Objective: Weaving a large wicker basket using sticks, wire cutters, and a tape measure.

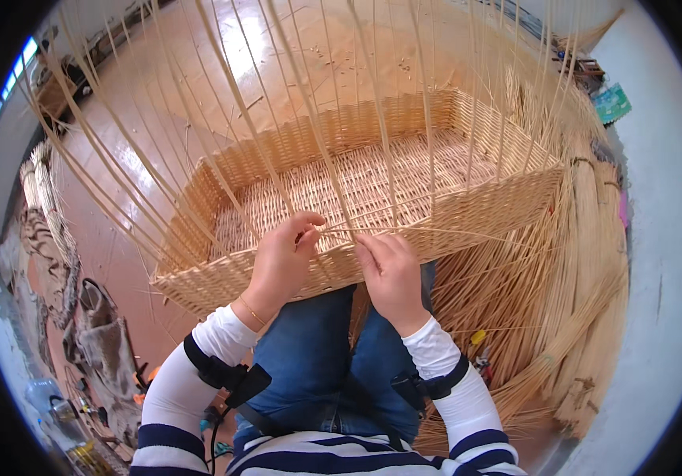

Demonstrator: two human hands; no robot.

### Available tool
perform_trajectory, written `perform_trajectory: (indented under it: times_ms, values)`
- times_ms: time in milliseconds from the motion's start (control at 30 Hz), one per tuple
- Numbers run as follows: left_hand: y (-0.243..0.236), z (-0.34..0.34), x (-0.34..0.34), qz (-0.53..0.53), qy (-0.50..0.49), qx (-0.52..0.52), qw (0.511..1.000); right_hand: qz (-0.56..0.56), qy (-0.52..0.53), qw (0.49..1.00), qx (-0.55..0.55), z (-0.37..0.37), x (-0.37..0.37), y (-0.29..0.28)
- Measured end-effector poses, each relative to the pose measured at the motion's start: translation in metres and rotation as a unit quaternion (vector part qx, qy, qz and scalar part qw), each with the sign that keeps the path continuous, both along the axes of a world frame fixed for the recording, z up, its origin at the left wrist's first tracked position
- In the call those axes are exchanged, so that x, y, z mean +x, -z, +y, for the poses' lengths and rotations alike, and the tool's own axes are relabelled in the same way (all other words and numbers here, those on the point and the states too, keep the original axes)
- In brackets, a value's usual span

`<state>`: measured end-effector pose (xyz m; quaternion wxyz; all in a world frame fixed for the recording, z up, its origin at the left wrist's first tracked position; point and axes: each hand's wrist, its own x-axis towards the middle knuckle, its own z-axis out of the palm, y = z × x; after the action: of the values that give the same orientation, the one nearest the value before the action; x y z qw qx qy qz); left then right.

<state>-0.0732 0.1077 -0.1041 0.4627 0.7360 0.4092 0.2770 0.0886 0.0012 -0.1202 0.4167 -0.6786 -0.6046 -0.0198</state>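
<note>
Wicker basket point(484, 208) observed at my knees point(305, 337), open side up, tall stakes point(301, 86) rising from its walls. The fingers of my right hand point(394, 276) pinch a thin strand point(452, 231) at its near side; those of my left hand point(280, 255) curl beside it (whether gripping, I cannot tell). Loose reeds point(507, 293) lie right.

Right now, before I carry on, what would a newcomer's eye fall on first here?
Probably the wide woven basket across the middle, with long pale rods rising from its walls. Next, the left fingers and right fingers, close together at its near rim. Then the broad spread of loose stalks on the floor at the right.
</note>
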Motion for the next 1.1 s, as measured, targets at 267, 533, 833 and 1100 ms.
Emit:
perform_trajectory:
  times_ms: [267, 533, 833, 1100]
  values:
    - [-0.099, 0.029, 0.012, 0.217, 0.144, 0.118, 0.958, 0.602, 0.001, 0.798, 0.024, 0.01, 0.006, 0.002]
    - [-0.062, 0.038, 0.046, 0.286, 0.288, 0.054, 0.912, 0.507, 0.004, 0.857, 0.091, 0.015, 0.005, -0.011]
    - [-0.032, 0.025, 0.039, 0.196, 0.239, 0.155, 0.938, 0.61, 0.066, 0.783, 0.103, 0.019, 0.009, -0.018]
    - [-0.024, 0.008, 0.052, 0.119, 0.187, 0.178, 0.959, -0.054, 0.09, 0.979, 0.178, 0.078, 0.028, -0.061]
